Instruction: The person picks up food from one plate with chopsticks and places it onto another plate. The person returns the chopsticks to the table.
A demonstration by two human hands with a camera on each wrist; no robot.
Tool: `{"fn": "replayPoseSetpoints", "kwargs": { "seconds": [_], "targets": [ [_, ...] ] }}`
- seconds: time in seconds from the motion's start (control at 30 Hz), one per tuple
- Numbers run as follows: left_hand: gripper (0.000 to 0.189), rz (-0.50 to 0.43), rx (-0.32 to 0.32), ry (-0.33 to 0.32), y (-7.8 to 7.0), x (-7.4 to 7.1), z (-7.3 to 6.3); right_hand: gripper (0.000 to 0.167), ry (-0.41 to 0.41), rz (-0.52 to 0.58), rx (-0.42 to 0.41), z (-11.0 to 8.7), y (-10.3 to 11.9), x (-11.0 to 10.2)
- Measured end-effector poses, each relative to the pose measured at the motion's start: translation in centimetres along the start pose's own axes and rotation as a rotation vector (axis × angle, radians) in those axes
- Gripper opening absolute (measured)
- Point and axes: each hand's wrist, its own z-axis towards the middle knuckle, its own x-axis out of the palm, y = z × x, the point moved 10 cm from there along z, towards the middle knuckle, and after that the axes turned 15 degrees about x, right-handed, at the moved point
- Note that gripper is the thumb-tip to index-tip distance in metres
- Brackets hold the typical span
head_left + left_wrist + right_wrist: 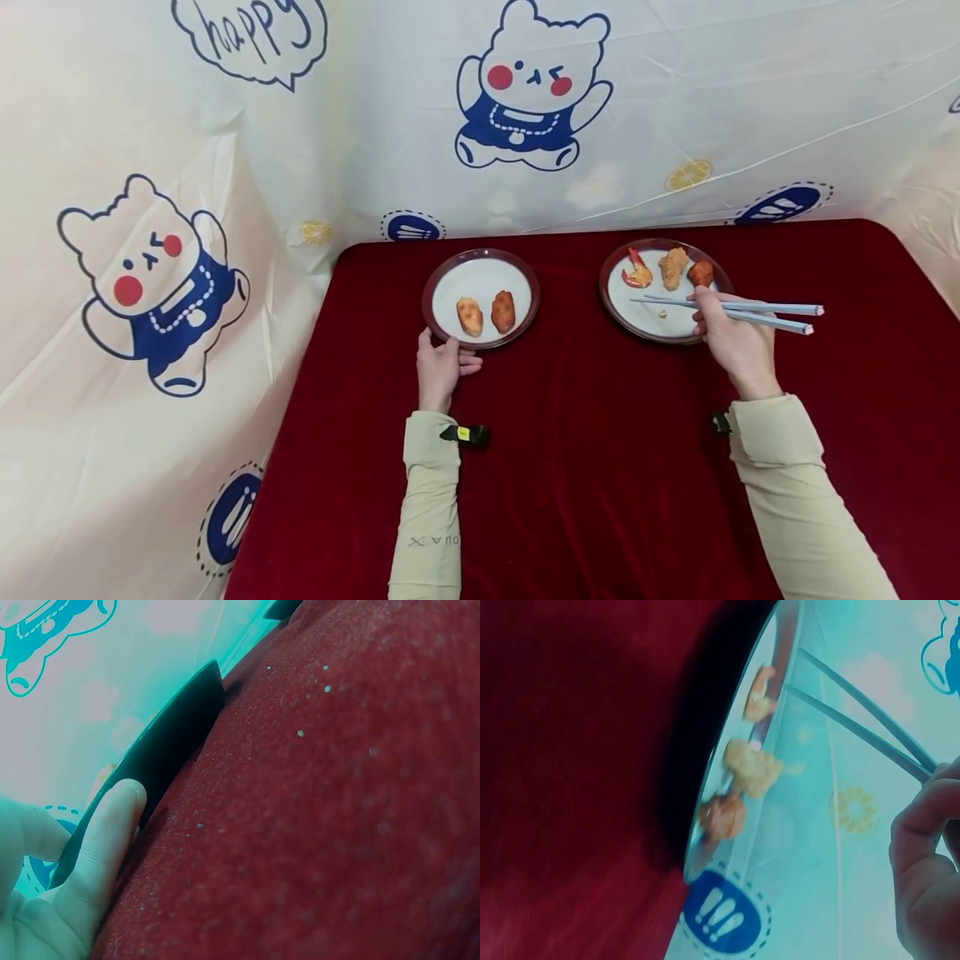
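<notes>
My left hand (441, 368) holds the near rim of the left plate (531, 293), white with a dark red-brown border. In the left wrist view, digits of the left hand (97, 847) lie on either side of that plate's edge. Two oval fried pieces rest on it, one golden (470, 317) and one browner (503, 312). My right hand (738, 346) grips light blue chopsticks (772, 314), their tips parted over the right plate (637, 318). A red-and-white shrimp (637, 271), a golden fried chicken piece (673, 267) and a reddish-brown drumstick (702, 273) lie there.
A small crumb (662, 314) sits on the right plate below the chopstick tips. Dark red cloth (570, 433) covers the table. White printed fabric with cartoon bears (532, 92) hangs behind and to the left.
</notes>
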Motion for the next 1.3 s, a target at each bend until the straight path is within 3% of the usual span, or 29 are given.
{"fn": "replayPoseSetpoints", "kwargs": {
  "seconds": [0.37, 0.6, 0.97, 1.3],
  "targets": [
    [0.071, 0.002, 0.000, 0.002, 0.0, 0.0, -0.1, 0.042, 0.187, 0.105, -0.085, -1.8, 2.5, 5.3],
    [0.071, -0.004, 0.003, 0.002, 0.0, 0.0, -0.1, 0.043, 0.273, 0.104, -0.130, -3.3, 3.9, 8.9],
    [0.071, -0.010, 0.005, -0.003, 0.2, 0.0, -0.1, 0.045, 0.355, 0.270, 0.004, -3.8, 2.9, 13.7],
    [0.069, -0.034, 0.037, -0.004, -0.2, 0.0, 0.1, 0.044, 0.383, 0.384, 0.096, -3.4, 1.9, 16.3]
  ]
}}
